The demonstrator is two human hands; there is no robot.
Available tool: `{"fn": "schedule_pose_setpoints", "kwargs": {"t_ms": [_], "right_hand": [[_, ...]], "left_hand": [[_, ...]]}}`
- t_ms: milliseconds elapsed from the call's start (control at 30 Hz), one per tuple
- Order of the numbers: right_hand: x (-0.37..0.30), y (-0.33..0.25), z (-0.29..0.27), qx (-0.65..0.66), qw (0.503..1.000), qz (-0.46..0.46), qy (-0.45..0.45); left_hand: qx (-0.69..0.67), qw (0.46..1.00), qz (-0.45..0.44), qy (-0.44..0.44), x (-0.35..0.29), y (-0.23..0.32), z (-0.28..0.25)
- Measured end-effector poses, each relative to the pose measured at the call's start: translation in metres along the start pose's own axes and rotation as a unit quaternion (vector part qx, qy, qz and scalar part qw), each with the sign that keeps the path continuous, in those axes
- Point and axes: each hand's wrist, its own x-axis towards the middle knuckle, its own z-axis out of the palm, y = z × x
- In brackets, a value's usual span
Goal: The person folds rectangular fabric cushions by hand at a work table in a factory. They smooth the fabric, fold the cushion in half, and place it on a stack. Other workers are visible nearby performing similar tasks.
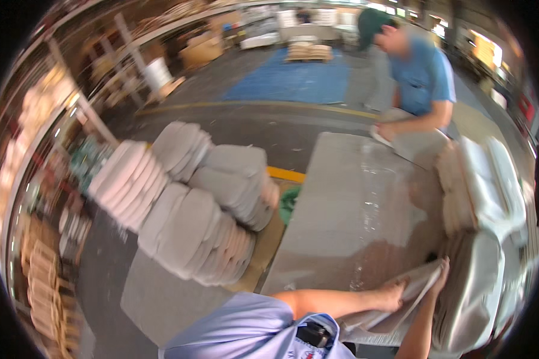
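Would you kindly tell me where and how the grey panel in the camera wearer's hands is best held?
Probably by opposite edges, coming from both sides: the grey panel looks thin, broad and tilted, so edges offer the best hold. The left hand is on its left side, the right hand on its right.

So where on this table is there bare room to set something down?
The grey tabletop looks bare through its middle and left side, between the grey piece by the co-worker at the far right and your left hand, right hand and thin piece nearer you. It's crowded along the right, where grey stacks rise.
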Motion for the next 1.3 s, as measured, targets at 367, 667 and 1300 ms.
{"fn": "schedule_pose_setpoints", "kwargs": {"t_ms": [367,667,1300], "right_hand": [[-0.019,-0.076,0.07,-0.009,0.998,-0.052,-0.041],[-0.065,-0.184,0.139,0.039,0.978,-0.169,-0.118],[-0.158,-0.147,0.196,-0.129,0.948,-0.24,-0.167]], "left_hand": [[-0.044,0.991,0.104,0.07,-0.041,-0.015,-0.072],[-0.22,0.966,0.132,0.026,-0.086,-0.006,-0.119],[0.0,0.917,0.281,0.282,-0.168,0.072,-0.181]]}}
